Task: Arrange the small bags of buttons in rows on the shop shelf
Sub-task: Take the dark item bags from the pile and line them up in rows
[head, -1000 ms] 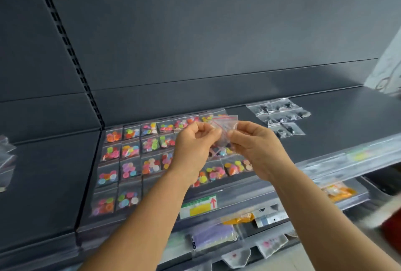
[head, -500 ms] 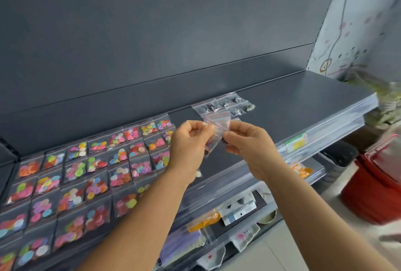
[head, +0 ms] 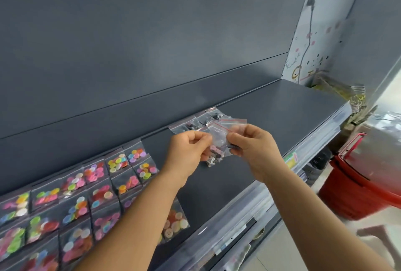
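Presently held: a small clutch of clear bags (head: 219, 140) with red zip strips, several overlapping, pinched between both hands above the dark shelf (head: 271, 114). Left hand (head: 187, 151): grip pressed together on the clutch's left edge, thumb against forefinger. Right hand (head: 251, 142): grip likewise pinching the right edge, fingers curled under. Contents: dark and pinkish buttons sagging to the lower corners, toward 6 o'clock of the hands. Position: over the bare middle of the shelf, with the coloured-button rows (head: 86, 195) well apart at 8 o'clock and a short row of dark-button bags (head: 199, 121) just beyond the hands at 12 o'clock. Risks, as judged: the thin film is slippery and the bags overlap, so peeling one off may release its neighbours, which would drop onto the shelf or past its clear front lip (head: 303, 162) to the floor; a zip not fully closed could spill buttons; a bag laid askew would break the line of the dark row. One stray bag of pale and red buttons (head: 176, 221) at 7 o'clock lies outside the grid, tilted. Obscured: the exact count of bags in the clutch; whether their seals are shut; the part of the dark row behind the hands; the left end of the coloured rows, cut off by the frame. A red bin (head: 358, 184) at 3 o'clock is blurred.
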Available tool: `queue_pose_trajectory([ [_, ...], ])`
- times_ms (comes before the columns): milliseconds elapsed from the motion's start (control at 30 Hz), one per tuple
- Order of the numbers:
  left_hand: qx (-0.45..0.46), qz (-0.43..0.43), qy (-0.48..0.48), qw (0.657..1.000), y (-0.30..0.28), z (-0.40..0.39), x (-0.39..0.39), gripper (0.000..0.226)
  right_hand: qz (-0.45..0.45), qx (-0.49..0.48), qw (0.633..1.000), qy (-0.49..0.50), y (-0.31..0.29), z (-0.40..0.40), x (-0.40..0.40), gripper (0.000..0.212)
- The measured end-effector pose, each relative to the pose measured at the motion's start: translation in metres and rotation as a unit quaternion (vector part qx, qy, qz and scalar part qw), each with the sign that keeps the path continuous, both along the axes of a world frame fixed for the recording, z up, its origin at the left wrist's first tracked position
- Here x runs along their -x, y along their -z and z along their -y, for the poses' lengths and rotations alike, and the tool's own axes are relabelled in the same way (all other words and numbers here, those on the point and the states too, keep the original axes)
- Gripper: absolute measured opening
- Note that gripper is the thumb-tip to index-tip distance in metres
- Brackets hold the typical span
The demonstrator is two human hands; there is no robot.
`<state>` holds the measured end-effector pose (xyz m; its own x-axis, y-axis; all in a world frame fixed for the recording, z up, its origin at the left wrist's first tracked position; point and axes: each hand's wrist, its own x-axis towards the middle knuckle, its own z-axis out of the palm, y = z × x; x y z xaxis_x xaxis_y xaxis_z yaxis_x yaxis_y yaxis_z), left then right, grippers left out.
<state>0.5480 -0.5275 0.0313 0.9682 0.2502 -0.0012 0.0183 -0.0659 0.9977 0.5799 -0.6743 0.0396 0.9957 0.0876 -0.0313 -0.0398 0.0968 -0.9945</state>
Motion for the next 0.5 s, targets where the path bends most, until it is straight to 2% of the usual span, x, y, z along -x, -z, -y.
queue_pose_trajectory([
  [167, -0.059, 0.006, 0.029, 0.998, 0.004, 0.002, -0.024, 0.009, -0.014, 0.008, 1.0, -0.022, 0.006, 0.003, -0.021, 0.009],
  [333, -0.061, -0.006, -0.031, 0.998, 0.008, 0.007, -0.047, 0.015, -0.022, -0.001, 0.999, -0.024, 0.013, 0.01, -0.054, 0.022],
  [500, -0.053, -0.018, -0.06, 0.997, 0.015, 0.027, -0.065, 0.017, 0.016, 0.095, 0.995, -0.014, 0.022, 0.033, -0.097, 0.03],
])
